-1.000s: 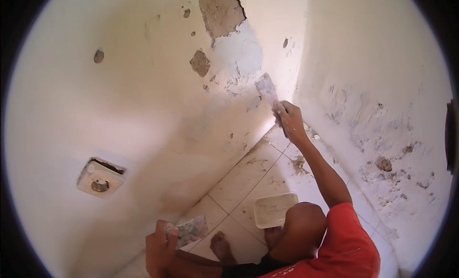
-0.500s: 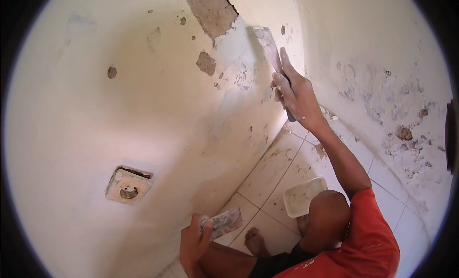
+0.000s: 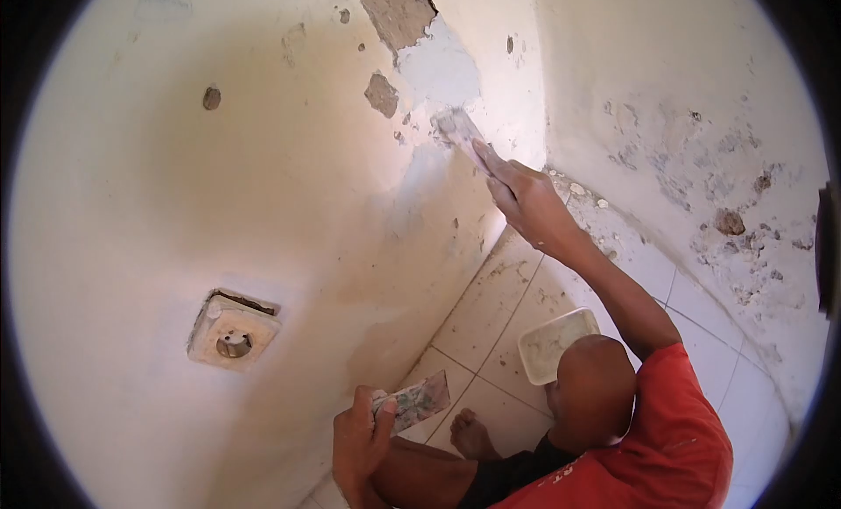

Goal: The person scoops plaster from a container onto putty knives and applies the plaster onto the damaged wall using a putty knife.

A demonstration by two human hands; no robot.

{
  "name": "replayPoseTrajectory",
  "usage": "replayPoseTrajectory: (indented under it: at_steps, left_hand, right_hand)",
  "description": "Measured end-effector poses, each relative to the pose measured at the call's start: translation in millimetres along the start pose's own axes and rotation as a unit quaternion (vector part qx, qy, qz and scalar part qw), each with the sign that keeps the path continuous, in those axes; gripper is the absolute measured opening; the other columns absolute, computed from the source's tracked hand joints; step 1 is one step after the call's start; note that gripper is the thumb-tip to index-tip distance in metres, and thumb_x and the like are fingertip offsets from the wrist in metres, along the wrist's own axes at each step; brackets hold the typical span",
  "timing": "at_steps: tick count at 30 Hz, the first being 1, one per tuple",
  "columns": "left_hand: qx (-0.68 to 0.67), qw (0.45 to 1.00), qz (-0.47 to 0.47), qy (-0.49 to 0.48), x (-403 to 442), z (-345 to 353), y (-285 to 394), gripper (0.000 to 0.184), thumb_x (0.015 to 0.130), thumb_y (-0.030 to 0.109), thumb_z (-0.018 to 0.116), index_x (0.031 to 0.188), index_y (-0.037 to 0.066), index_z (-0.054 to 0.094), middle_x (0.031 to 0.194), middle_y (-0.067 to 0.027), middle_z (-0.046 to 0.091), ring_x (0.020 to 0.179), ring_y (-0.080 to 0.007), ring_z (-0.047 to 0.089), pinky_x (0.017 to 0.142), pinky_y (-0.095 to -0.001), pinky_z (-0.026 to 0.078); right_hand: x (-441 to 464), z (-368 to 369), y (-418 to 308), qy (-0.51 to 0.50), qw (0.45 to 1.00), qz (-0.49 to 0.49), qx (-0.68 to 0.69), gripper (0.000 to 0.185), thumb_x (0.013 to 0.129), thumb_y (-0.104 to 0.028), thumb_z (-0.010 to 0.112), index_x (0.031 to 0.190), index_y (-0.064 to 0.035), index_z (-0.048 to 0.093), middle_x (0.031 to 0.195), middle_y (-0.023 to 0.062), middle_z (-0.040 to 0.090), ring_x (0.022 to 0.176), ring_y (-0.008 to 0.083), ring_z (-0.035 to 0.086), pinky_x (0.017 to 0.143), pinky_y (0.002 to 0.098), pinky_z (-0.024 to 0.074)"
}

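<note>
My right hand [image 3: 530, 202] is closed round a putty knife [image 3: 464, 139], its blade against the wall just under a pale patch of filler [image 3: 438, 67]. Above that patch, bare brown render [image 3: 394, 14] shows where the paint has come off. A smaller chipped spot [image 3: 381, 95] lies to the left of the blade. Low down by my knee, my left hand [image 3: 361, 434] grips a second flat scraper [image 3: 416, 401] smeared with filler; its handle is hidden in my fingers.
A loose wall socket [image 3: 234, 334] sits crooked at the left. On the tiled floor [image 3: 477, 334], a cream plastic tub [image 3: 539, 344] stands by my knee. Crumbs of debris [image 3: 578, 194] lie in the corner. The right wall [image 3: 683, 176] is pitted and flaking.
My right hand has drawn the putty knife down and slightly left along the wall, from beside the filler patch to beneath it. My left hand stays almost still.
</note>
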State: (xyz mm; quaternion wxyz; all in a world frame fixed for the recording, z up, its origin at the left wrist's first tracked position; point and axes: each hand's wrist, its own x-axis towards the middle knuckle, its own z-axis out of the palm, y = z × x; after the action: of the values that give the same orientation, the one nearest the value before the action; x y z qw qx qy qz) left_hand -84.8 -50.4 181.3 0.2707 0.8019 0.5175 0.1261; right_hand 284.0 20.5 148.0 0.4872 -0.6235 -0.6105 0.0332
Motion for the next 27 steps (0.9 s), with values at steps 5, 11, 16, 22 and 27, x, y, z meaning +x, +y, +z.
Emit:
replayPoseTrajectory:
  at_steps: [5, 11, 16, 22, 27]
  left_hand:
    - [-0.001, 1.0, 0.002, 0.003, -2.9, -2.0, 0.6, 0.021, 0.096, 0.023, 0.06, 0.1, 0.004, 0.052, 0.072, -0.0244, 0.062, 0.071, -0.0476, 0.062, 0.059, -0.0512, 0.046]
    - [-0.011, 1.0, 0.018, 0.009, -2.5, -1.3, 1.8, 0.02, 0.096, 0.021, 0.06, 0.101, 0.003, 0.053, 0.073, -0.0248, 0.063, 0.071, -0.0475, 0.063, 0.059, -0.0502, 0.047]
    - [-0.021, 1.0, 0.007, 0.005, -3.1, -1.9, 0.6, 0.02, 0.096, 0.022, 0.06, 0.101, 0.003, 0.053, 0.075, -0.0244, 0.063, 0.072, -0.0466, 0.063, 0.06, -0.0503, 0.047]
    - [-0.001, 1.0, 0.006, 0.006, -2.4, -2.5, 0.2, 0.021, 0.096, 0.023, 0.06, 0.103, 0.004, 0.053, 0.074, -0.024, 0.063, 0.071, -0.0458, 0.064, 0.06, -0.0497, 0.048]
    - [-0.009, 1.0, 0.006, -0.003, 1.1, -0.2, -4.8, 0.021, 0.096, 0.023, 0.06, 0.104, 0.005, 0.053, 0.073, -0.0231, 0.063, 0.071, -0.0449, 0.064, 0.06, -0.0489, 0.048]
  right_hand:
    - [-13.0, -19.9, -7.0, -0.056, 0.992, 0.1, 0.053, 0.048, 0.097, -0.01, 0.052, 0.144, -0.0068, 0.048, 0.082, 0.021, 0.063, 0.068, 0.0299, 0.062, 0.07, 0.0395, 0.0507]
    - [25.4, -36.3, -41.3, -0.027, 0.976, 0.151, 0.155, 0.047, 0.097, -0.011, 0.05, 0.143, -0.0063, 0.049, 0.068, 0.0113, 0.057, 0.054, 0.0153, 0.057, 0.06, 0.0342, 0.0505]
    - [17.0, -15.8, -28.4, 0.002, 1.0, 0.001, -0.016, 0.045, 0.094, -0.009, 0.049, 0.139, -0.007, 0.055, 0.074, 0.0183, 0.066, 0.062, 0.0271, 0.065, 0.067, 0.0397, 0.052]
    - [-13.8, -29.5, -30.4, -0.128, 0.972, 0.182, 0.083, 0.046, 0.099, -0.016, 0.046, 0.145, -0.0129, 0.05, 0.074, 0.0076, 0.062, 0.058, 0.0136, 0.052, 0.061, 0.0292, 0.0482]
    - [-12.9, -25.1, -41.8, -0.114, 0.945, 0.17, 0.254, 0.049, 0.1, -0.018, 0.044, 0.149, -0.0136, 0.045, 0.078, 0.0058, 0.061, 0.059, 0.012, 0.052, 0.062, 0.0278, 0.0485]
